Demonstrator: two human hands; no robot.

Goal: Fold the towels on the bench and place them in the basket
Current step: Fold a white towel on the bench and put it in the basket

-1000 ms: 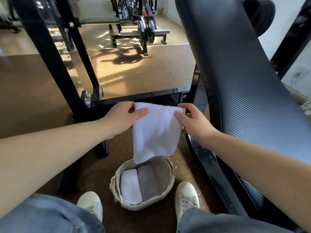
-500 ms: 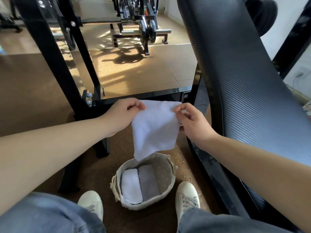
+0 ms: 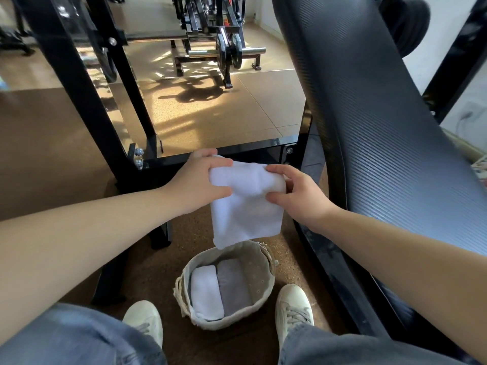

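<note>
2 hands hold 1 white towel (image 3: 245, 212) in the air in the head view, the only view given, in front of the knees and above the basket (image 3: 226, 321), which stands on the floor between the 2 pale shoes (image 3: 293, 304). The left hand (image 3: 200, 180) has its fingers curled over the towel's upper left edge with the thumb pressed underneath, and the right hand (image 3: 297, 196) pinches the upper right edge between fingers and thumb, so both are closed on cloth. The top band looks doubled over between them and runs from side to side, while the rest hangs straight down as a limp panel; I take the long axis to be nearly vertical. Its bottom edge slants, and the lower left corner is the lowest point, aimed at the far rim of the basket, though I cannot tell whether it touches. This cloth should be light, soft and floppy, with no stiffness of its own, neither fragile nor slippery, so it will sag wherever it is unsupported; holding near the 2 upper corners, as now, keeps the edges square for the next fold. Inside the basket 2 folded towels lie side by side, 1 white (image 3: 207, 293) and 1 grey (image 3: 233, 285), their lengths running toward the camera, with bare lining to their right. No towel shows on the black bench pad (image 3: 382, 127) to the right.
</note>
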